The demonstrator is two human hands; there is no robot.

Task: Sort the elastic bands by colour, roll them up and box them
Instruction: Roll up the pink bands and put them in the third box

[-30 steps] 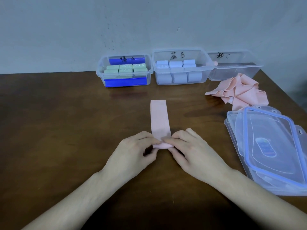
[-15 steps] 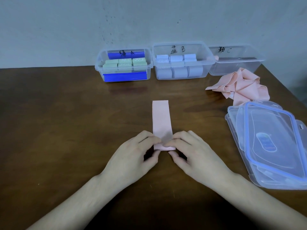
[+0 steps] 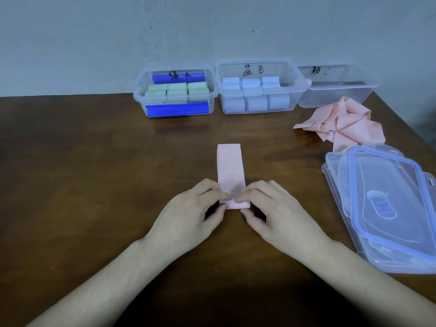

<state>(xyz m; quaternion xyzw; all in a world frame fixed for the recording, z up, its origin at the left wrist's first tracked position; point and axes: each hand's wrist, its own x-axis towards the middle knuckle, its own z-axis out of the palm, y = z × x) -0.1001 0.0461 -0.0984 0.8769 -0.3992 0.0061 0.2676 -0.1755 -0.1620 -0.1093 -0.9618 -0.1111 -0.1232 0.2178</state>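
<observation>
Pinching the near end of a pink band (image 3: pixel 230 171), both hands sit together just below the middle of the frame. The left hand (image 3: pixel 188 213) has its fingertips curled onto the left side of the small rolled-up bit, thumb tucked underneath, and the right hand (image 3: pixel 273 213) does the same on the right side, so the two meet right over the roll. The rest of that band lies flat on the brown table (image 3: pixel 82 185), running straight up toward the frame's centre, with its far end squared off.

Over at the right edge there's a stack of clear lids (image 3: pixel 387 208) with blue seals, lying flat and a bit fanned out. Just above them, touching the top lid's far edge as far as I can tell, is a crumpled pile of pink bands (image 3: pixel 342 122), not rolled.

Further back, along the wall, three clear boxes stand side by side. The left one (image 3: pixel 175 93) holds green rolls (image 3: pixel 179 90) plus some blue strips. The middle box (image 3: pixel 259 87) is packed with pale blue rolls (image 3: pixel 254 93). The right box (image 3: pixel 337 87), upper right of the frame, has handwriting on its back wall; something pinkish shows at its left end, but I can't really make out what.
</observation>
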